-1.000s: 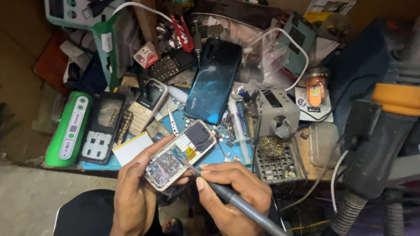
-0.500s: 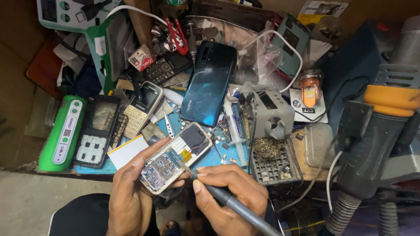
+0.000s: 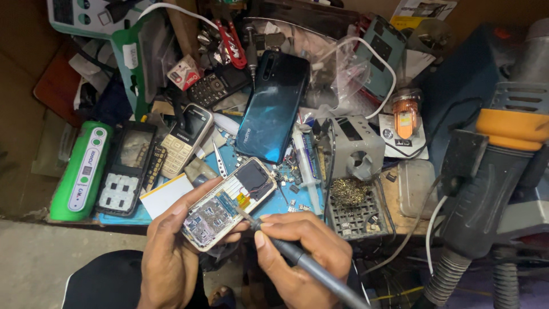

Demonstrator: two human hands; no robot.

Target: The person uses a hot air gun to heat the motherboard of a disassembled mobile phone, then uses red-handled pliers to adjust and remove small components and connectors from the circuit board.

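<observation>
I am noting first what is hidden: the near end of the soldering iron [image 3: 309,266] is running off the bottom edge of the frame, and its tip is sitting so close against the opened phone [image 3: 229,204] that I cannot tell the exact contact point on the circuit board. Both forearms are being cut off at the bottom edge. Small parts scattered on the blue mat [image 3: 280,200] are too fine to identify.

The left hand [image 3: 171,252] is gripping the opened phone from below, fingers wrapped around its near-left end. The right hand [image 3: 297,252] is pinching the soldering iron like a pen. The hands are working close together, almost touching at the phone.

The phone is being held at the near edge of the bench, its long axis running from near-left to far-right, exposed board facing up. The iron is pointing far-left, its handle trailing near-right.

Open room is lacking: a teal smartphone [image 3: 273,106] is lying face down just beyond, a syringe [image 3: 303,163] just to the right, a metal tip-cleaner tray [image 3: 357,209] near the right hand, a green device [image 3: 83,169] far left. A large hot-air handle [image 3: 492,183] is crowding the right side.
</observation>
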